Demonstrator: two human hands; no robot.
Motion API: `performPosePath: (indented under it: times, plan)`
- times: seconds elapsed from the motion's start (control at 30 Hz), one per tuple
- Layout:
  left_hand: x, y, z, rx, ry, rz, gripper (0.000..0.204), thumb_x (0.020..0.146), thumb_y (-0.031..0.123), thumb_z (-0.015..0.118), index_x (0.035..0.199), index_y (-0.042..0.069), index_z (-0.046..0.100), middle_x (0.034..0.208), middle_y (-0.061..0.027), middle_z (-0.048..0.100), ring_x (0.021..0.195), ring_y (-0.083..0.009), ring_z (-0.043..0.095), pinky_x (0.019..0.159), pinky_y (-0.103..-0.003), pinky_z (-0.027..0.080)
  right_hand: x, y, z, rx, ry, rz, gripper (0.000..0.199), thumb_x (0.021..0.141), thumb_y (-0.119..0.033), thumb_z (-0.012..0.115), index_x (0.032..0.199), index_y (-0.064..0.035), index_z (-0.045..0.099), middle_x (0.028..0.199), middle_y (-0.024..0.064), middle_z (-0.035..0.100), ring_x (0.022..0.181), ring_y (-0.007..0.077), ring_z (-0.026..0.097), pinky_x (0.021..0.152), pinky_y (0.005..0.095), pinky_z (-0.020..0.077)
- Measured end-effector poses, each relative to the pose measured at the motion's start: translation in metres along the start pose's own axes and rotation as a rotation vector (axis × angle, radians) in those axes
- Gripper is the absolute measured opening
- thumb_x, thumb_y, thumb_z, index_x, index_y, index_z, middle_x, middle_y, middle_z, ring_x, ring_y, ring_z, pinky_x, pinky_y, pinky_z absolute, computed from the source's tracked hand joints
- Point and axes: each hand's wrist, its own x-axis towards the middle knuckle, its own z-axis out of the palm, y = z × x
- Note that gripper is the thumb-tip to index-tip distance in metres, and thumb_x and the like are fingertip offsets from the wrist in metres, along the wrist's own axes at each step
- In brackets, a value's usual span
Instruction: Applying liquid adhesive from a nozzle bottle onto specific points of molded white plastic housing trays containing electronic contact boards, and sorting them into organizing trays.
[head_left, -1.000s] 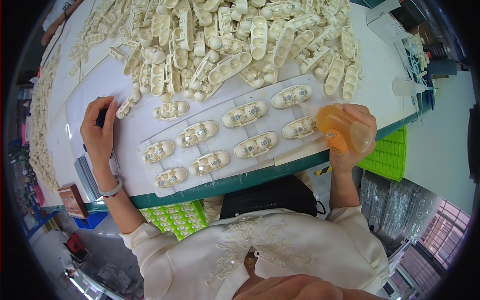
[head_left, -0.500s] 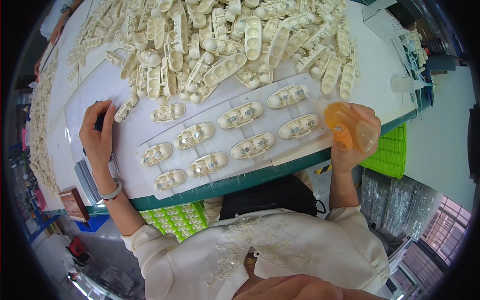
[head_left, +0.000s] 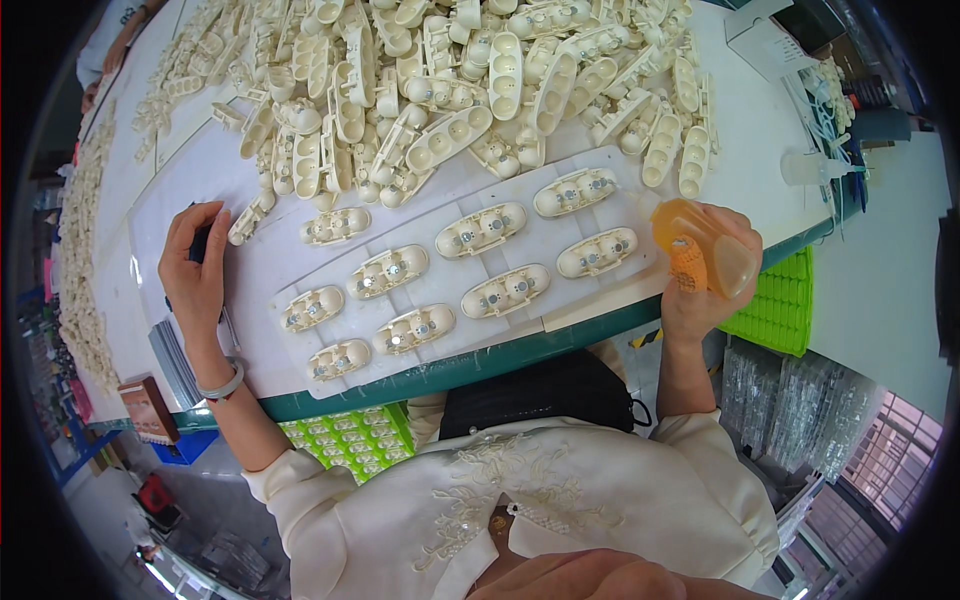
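My right hand (head_left: 695,315) is closed around a translucent amber squeeze bottle (head_left: 735,268), held tilted beside the right end of a white tray board (head_left: 505,333). An orange knitted cover sits on my right thumb (head_left: 687,262). Two rows of cream plastic casings (head_left: 480,230) with small shiny round metal parts lie on the board. At the left, my left hand (head_left: 193,270) curls around a black object (head_left: 200,242) that its fingers mostly hide. Just right of its fingertips lies a loose cream casing (head_left: 252,217), and another casing (head_left: 336,226) sits behind the board.
A large heap of cream casings (head_left: 430,100) covers the far side of the table. Grey strips (head_left: 174,362) and a brown box (head_left: 148,410) lie at the left edge. Green trays (head_left: 785,305) stand below the table, and a clear bottle (head_left: 808,169) is far right.
The amber bottle and my right thumb have turned slightly, with the bottle's near end shifting a little to the right. My left hand and the casings stay where they were.
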Motion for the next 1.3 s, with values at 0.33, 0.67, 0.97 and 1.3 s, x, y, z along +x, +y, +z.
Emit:
performPosePath:
  times: [0.33,0.67,0.97,1.3]
  plan:
    - [-0.005,-0.005,-0.007,0.094,0.041,0.089,0.013,0.081,0.008,0.063,0.091,0.000,0.063,0.088,-0.0096,0.062,0.079,-0.0166,0.059,0.074,-0.025,0.045,-0.008,0.014,0.004,0.058,0.186,-0.163,0.038,0.075,-0.024,0.069,0.095,0.0029,0.050,0.091,0.0159,0.057,0.079,0.0232,0.056,0.068,0.0303,0.0480]
    - [0.003,-0.009,-0.009,0.025,0.124,0.137,0.012,0.079,0.011,0.065,0.087,0.001,0.064,0.081,-0.0096,0.062,0.071,-0.0209,0.059,0.064,-0.028,0.046,-0.072,-0.056,0.065,0.511,-0.678,-0.425,0.053,0.073,-0.026,0.074,0.109,-0.0013,0.044,0.104,0.0205,0.051,0.090,0.0256,0.056,0.074,0.0318,0.0525]
    - [0.002,-0.007,-0.019,-0.056,0.196,0.241,0.011,0.078,0.010,0.064,0.083,0.000,0.063,0.076,-0.0127,0.059,0.070,-0.0271,0.057,0.063,-0.034,0.045,-0.075,-0.072,0.093,0.507,-0.789,-0.303,0.044,0.068,-0.001,0.075,0.106,0.0024,0.052,0.107,0.0253,0.057,0.089,0.0296,0.061,0.072,0.0336,0.0530]
    - [0.000,-0.009,-0.020,-0.030,0.183,0.231,0.011,0.078,0.010,0.063,0.082,0.000,0.063,0.075,-0.0130,0.058,0.071,-0.0275,0.056,0.064,-0.035,0.044,-0.069,-0.075,0.099,0.303,-0.876,-0.405,0.056,0.064,-0.013,0.081,0.108,0.0009,0.048,0.101,0.0219,0.057,0.090,0.0263,0.060,0.075,0.0312,0.0525]
